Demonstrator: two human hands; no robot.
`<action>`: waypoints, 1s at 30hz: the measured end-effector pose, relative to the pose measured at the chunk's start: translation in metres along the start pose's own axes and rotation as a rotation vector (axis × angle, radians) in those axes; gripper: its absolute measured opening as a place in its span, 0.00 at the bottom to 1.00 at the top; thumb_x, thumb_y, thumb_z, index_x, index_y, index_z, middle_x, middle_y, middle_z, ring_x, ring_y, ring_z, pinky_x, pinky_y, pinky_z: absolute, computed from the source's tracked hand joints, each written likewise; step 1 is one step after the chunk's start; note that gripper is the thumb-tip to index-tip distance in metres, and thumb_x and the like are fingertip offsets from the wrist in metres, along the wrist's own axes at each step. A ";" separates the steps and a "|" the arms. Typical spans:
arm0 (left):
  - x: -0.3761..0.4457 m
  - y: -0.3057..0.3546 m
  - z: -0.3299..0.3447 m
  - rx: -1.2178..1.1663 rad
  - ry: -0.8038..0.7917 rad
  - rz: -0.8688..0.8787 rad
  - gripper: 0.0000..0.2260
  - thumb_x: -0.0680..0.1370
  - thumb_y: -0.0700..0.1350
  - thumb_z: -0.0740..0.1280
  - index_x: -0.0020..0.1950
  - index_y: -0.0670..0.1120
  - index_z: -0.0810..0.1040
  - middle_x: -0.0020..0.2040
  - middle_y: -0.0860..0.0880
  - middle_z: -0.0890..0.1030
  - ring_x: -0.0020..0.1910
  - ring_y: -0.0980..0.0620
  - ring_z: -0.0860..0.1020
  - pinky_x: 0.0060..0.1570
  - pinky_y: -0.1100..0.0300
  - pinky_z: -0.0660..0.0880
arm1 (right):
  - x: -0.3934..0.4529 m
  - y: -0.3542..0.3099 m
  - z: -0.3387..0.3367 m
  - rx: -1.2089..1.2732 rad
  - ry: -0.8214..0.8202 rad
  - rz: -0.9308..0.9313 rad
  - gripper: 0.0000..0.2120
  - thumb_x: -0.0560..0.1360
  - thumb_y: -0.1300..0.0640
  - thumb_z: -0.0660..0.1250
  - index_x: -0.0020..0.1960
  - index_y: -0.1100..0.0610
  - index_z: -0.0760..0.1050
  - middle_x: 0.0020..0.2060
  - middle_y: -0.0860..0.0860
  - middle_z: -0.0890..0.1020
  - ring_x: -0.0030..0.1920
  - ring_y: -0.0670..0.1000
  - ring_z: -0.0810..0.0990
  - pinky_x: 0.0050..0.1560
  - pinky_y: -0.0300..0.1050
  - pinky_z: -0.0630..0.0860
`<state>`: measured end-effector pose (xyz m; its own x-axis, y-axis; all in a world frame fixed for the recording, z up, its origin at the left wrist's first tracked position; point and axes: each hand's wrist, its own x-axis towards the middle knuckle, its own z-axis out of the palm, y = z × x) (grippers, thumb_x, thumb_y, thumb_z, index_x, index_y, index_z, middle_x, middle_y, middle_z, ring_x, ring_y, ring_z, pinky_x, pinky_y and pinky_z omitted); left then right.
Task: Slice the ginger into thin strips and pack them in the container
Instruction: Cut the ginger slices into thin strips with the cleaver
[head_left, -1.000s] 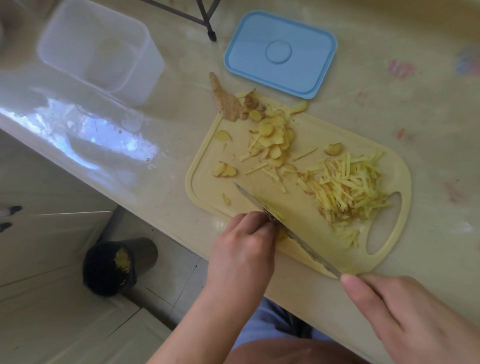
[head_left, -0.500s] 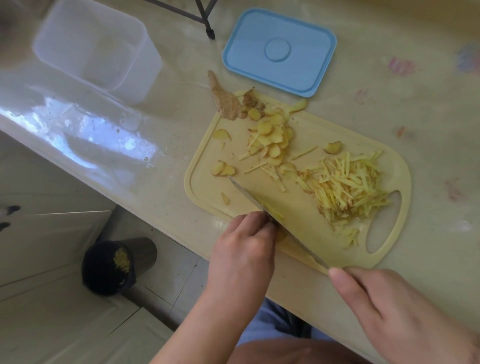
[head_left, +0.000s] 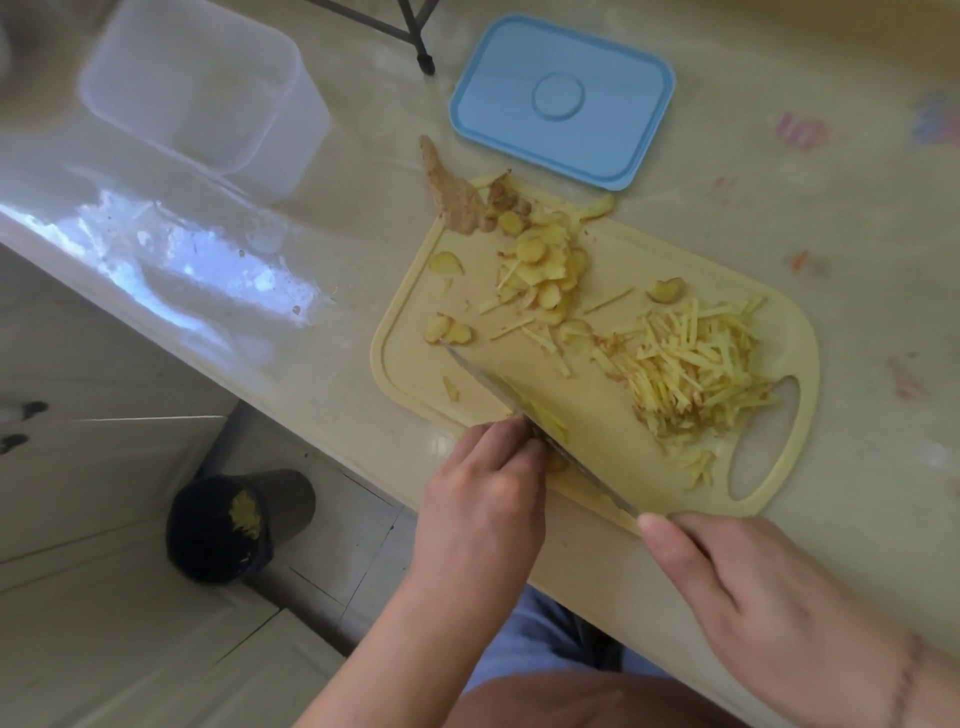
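A pale yellow cutting board (head_left: 613, 415) lies on the counter. A heap of thin ginger strips (head_left: 691, 374) sits on its right part, a pile of round ginger slices (head_left: 540, 260) at its far left. My left hand (head_left: 488, 483) holds down a small stack of ginger slices (head_left: 545, 421) at the board's near edge, fingers curled. My right hand (head_left: 743, 587) grips the knife handle, and the knife blade (head_left: 524, 410) rests against the left fingers. The clear plastic container (head_left: 202, 93) stands at the far left, its blue lid (head_left: 561, 98) behind the board.
Brown ginger peel (head_left: 457, 192) lies at the board's far left corner. The counter edge runs diagonally under my hands. Below it on the floor stands a dark bin (head_left: 228, 525) with yellow scraps inside. A black metal leg (head_left: 421, 47) stands at the back.
The knife and my right hand have slid a little to the left along the board's near edge. My left hand has stayed on the ginger slices.
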<state>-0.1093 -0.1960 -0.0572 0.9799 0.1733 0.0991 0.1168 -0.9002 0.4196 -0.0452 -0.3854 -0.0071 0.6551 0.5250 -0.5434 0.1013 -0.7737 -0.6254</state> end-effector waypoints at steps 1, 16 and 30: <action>-0.001 0.000 0.000 -0.002 -0.003 0.001 0.08 0.73 0.35 0.68 0.47 0.42 0.86 0.47 0.47 0.84 0.44 0.45 0.82 0.45 0.58 0.75 | 0.001 -0.001 0.000 0.003 -0.002 0.000 0.33 0.72 0.27 0.43 0.28 0.54 0.62 0.24 0.49 0.73 0.26 0.49 0.72 0.31 0.45 0.65; -0.001 0.003 0.000 -0.005 -0.004 -0.036 0.09 0.73 0.38 0.66 0.45 0.44 0.87 0.46 0.49 0.84 0.44 0.46 0.82 0.40 0.55 0.79 | -0.017 0.006 -0.006 -0.025 0.001 0.030 0.37 0.69 0.25 0.42 0.31 0.58 0.66 0.26 0.51 0.76 0.28 0.48 0.74 0.33 0.47 0.67; 0.001 0.005 -0.002 -0.016 -0.012 -0.079 0.09 0.74 0.41 0.66 0.43 0.44 0.86 0.45 0.49 0.85 0.42 0.47 0.83 0.42 0.57 0.76 | -0.023 -0.003 -0.011 0.016 0.020 0.026 0.31 0.69 0.26 0.43 0.38 0.52 0.68 0.25 0.49 0.76 0.29 0.48 0.74 0.35 0.45 0.69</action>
<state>-0.1078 -0.1994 -0.0533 0.9696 0.2385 0.0547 0.1910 -0.8772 0.4404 -0.0524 -0.3987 0.0136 0.6723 0.4970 -0.5485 0.0721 -0.7815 -0.6197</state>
